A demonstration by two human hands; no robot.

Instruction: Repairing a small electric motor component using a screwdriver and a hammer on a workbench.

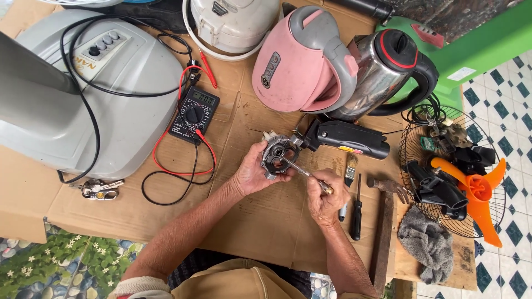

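Head view: the left hand [252, 174] is wrapped around a small round grey motor housing [277, 156], fingers curled behind it and thumb over the near rim, so the open face is tilted toward the person and held off the cardboard sheet [260, 221] that covers the work surface. The right hand [324, 199] is closed around the handle of a thin metal tool [302, 170], probably a screwdriver, whose shaft runs up and left until its tip meets the centre of the housing. Held this way, 1 hand steadies the part while the other has a straight line into its middle.

The rest is laid within arm's reach. A black multimeter [194, 113] lies to the left with its red and black leads looped loosely around it, dial up (readable from where the person sits). Behind it is the large grey base of a fan [83, 94]. Beyond the hands lie a black handheld power tool [346, 137], a pink kettle [302, 61] tipped on its side and a steel kettle [382, 69] next to it. Just right of the right hand are a small paintbrush [349, 169] and a black screwdriver [356, 213]. Farther right, a wire fan guard [413, 130] serves as a tray for an orange fan blade [476, 194] and dark parts; a grey rag [426, 243] is beside it.
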